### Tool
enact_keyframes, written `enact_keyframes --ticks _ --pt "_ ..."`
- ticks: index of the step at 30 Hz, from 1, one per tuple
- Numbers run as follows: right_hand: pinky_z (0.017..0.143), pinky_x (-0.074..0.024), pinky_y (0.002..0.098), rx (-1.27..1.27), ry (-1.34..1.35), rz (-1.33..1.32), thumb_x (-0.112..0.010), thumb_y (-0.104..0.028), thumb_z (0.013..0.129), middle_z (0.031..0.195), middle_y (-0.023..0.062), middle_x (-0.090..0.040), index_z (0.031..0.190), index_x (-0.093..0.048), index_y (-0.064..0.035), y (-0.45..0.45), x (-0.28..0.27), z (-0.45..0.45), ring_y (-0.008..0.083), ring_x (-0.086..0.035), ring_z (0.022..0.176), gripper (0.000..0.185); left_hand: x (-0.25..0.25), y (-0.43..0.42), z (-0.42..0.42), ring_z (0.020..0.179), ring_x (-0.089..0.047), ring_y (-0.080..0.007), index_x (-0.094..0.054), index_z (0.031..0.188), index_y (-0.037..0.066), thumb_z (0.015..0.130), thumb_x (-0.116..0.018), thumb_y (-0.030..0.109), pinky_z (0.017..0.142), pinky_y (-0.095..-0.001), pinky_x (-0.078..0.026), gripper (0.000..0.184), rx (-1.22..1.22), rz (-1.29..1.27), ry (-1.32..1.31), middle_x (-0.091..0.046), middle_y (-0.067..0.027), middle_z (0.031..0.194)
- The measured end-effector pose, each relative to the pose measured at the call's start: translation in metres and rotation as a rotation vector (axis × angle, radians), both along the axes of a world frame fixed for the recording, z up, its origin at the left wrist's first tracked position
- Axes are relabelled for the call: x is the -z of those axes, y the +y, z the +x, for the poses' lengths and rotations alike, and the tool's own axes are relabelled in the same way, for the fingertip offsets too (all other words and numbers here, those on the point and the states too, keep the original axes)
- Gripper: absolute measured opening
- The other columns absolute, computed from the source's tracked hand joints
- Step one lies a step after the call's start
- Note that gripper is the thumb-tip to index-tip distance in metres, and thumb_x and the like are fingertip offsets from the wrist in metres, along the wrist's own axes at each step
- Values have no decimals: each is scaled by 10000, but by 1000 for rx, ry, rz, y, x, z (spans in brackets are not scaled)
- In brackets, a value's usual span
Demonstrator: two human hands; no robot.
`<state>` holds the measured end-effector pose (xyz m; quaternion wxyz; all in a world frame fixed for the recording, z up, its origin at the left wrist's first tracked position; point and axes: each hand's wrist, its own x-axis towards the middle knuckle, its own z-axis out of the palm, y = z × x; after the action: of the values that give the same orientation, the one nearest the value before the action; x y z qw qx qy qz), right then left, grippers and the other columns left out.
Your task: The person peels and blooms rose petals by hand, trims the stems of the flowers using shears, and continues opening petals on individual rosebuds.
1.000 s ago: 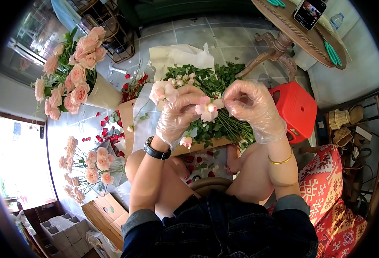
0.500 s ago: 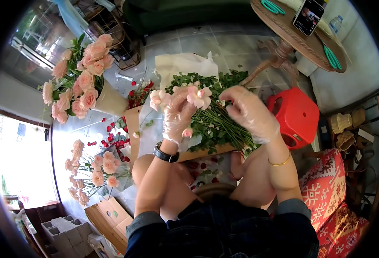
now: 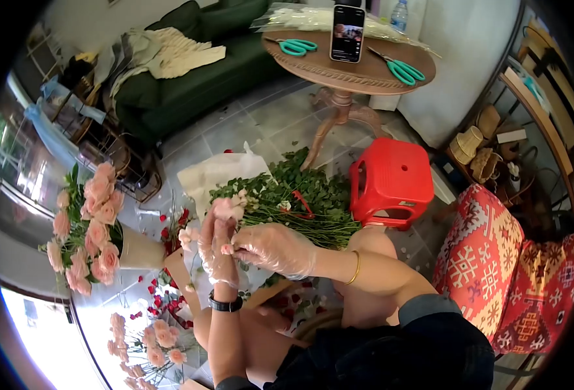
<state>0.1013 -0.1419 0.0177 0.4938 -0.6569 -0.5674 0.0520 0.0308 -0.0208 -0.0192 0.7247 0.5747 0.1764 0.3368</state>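
My left hand (image 3: 216,255), in a clear plastic glove, is closed around small pale pink roses (image 3: 227,209) whose heads show above its fingers. Another pale bloom (image 3: 186,238) sticks out on its left side. Against it, my gloved right hand (image 3: 270,247) has its fingertips pinched together beside a small pink bud (image 3: 226,249); what they grip is too small to make out. Beyond both hands lies a heap of leafy green stems (image 3: 300,188) on paper on the floor. A thin red object (image 3: 304,204) rests on those stems.
A red plastic stool (image 3: 397,175) stands right of the stems. Behind is a round wooden table (image 3: 319,70) with a phone (image 3: 348,34) and teal-handled scissors (image 3: 404,70). Peach roses fill a pale bucket (image 3: 140,247) at left. A patterned red chair (image 3: 479,260) is at right.
The view has tilted up and turned, showing more of the table and the sofa. My right hand has come across to my left hand, which still holds the pink roses.
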Motion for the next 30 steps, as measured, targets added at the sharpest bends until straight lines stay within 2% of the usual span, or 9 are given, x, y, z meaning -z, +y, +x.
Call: enact_keyframes --ticks 2,4,8,9,13,20,22,27,30 --pt "639 -463 379 18 61 -55 -606 -151 787 836 111 -590 907 -569 -59 0 -2 4 317 -573 757 156 -10 -5 -1 972 -536 -165 -476 1153 10 902 -489 209 861 -283 -435 320 48 97 86 -574 -113 1044" --pt "649 -466 375 62 33 -36 -606 -156 788 852 116 -599 919 -564 -53 0 3 10 325 -574 770 172 -8 -13 1 728 -546 -103 -463 1133 -10 877 -535 261 633 -189 -425 379 -26 29 10 -595 -106 983" --pt "666 -473 370 85 154 5 -607 -130 774 867 131 -604 948 -561 -55 -4 -6 20 331 -578 790 195 -6 -27 -2 785 -522 -84 -436 1147 31 902 -489 210 707 -225 -411 307 41 233 39 -578 -96 1051" --pt "669 -473 371 93 139 -48 -610 -120 764 866 134 -603 947 -564 -52 -5 -5 22 331 -577 794 201 -2 -29 0 862 -512 -95 -458 1130 45 889 -502 128 770 -251 -405 259 107 143 -127 -555 -83 1076" --pt "676 -468 378 54 74 -108 -615 -116 741 840 138 -600 923 -576 -45 -6 -1 31 338 -572 781 200 6 -31 -1 924 -508 -116 -506 1069 52 841 -544 19 832 -265 -401 234 8 147 -87 -552 -69 1058" --pt "660 -453 371 -73 102 -92 -621 -110 746 817 150 -579 879 -568 -26 -3 4 41 331 -568 752 165 5 -22 -4 931 -514 -135 -552 985 47 805 -563 -30 819 -268 -429 197 7 125 -37 -518 -61 1074" --pt "668 -453 356 -96 120 45 -612 -68 746 845 145 -581 918 -566 -18 0 7 46 317 -572 738 185 -2 -23 -2 884 -519 -107 -541 999 51 839 -555 27 816 -244 -409 162 -41 158 -45 -563 -36 988" --pt "518 -428 236 -95 265 111 -407 158 729 664 39 -446 1016 -573 -32 -4 -2 48 108 -465 598 382 -8 -21 -4 756 -583 -128 -506 979 52 846 -542 41 576 -206 -467 138 -51 45 3 -617 -89 885" --pt "515 -422 243 -46 316 94 -444 138 746 643 33 -446 1010 -574 -29 -5 -6 43 100 -439 567 338 -6 -21 -4 769 -596 -142 -503 996 51 856 -532 51 582 -210 -481 143 8 14 -26 -616 -103 892"
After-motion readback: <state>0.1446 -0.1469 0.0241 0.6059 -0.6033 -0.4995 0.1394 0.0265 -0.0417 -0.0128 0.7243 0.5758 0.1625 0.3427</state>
